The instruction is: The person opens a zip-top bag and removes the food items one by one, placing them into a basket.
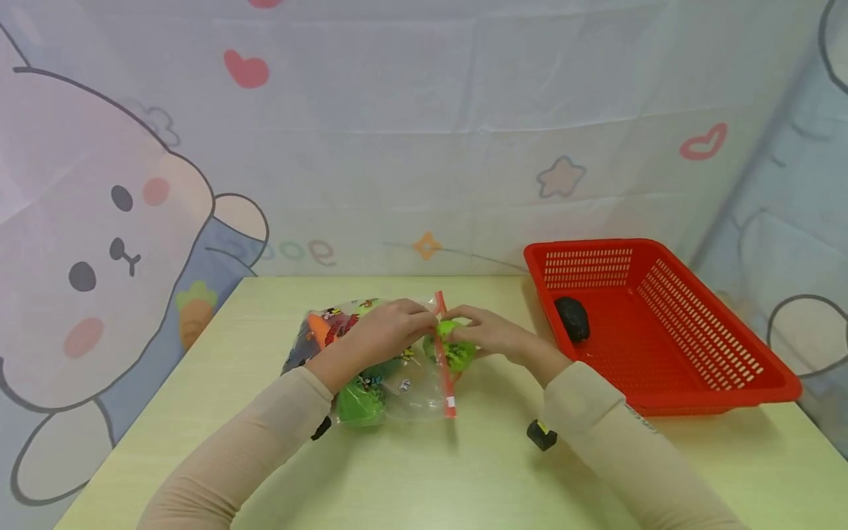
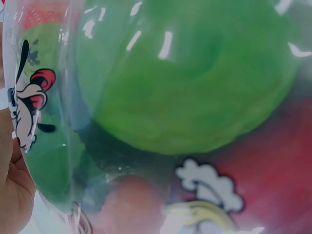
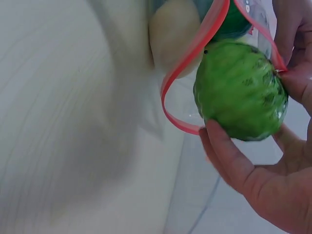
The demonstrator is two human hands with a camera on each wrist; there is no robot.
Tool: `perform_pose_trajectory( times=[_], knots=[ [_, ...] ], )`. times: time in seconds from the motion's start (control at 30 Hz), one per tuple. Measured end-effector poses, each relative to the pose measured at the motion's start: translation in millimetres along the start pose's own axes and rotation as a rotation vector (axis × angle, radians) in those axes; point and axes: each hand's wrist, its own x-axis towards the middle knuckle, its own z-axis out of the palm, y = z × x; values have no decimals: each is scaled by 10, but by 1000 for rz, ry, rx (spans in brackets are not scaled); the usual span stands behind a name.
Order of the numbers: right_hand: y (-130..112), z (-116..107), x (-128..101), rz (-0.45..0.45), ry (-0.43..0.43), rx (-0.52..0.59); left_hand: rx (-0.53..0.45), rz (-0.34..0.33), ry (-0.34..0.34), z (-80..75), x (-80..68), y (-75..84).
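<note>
My right hand (image 1: pixel 493 333) holds a green, knobbly custard apple (image 3: pixel 239 92), with thumb and fingers around its sides. The fruit sits at the mouth of a clear zip bag (image 1: pixel 414 397), partly inside the red-edged opening (image 3: pixel 170 87). With its fingertips, my left hand (image 1: pixel 391 331) pinches the bag's upper rim. The bag lies on its side, printed with cartoon figures. Inside it show an orange piece (image 1: pixel 319 329), a green round piece (image 1: pixel 360 403) and a pale rounded piece (image 3: pixel 173 36); their kinds are unclear through the film.
A red plastic basket (image 1: pixel 722 313) stands at the table's right, with a dark avocado-like fruit (image 1: pixel 573 319) against its left wall. A printed cloth (image 1: pixel 397 147) hangs behind the pale table (image 1: pixel 424 478). Small black devices (image 1: pixel 542 435) sit below the wrists.
</note>
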Motion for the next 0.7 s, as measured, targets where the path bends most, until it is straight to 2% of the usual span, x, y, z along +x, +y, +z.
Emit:
perform_pose_trajectory(
  times=[0.3, 0.5, 0.6, 0.7],
  knots=[
    [-128, -93, -163, 8, 140, -210, -21, 1, 5, 29, 9, -10],
    [-295, -249, -288, -84, 187, -375, -31, -23, -41, 20, 11, 1],
    [-377, -362, -356, -114, 199, -404, -34, -36, -53, 19, 3, -1],
    [-444, -470, -443, -89, 223, -398, -35, -39, -44, 22, 5, -6]
  ],
)
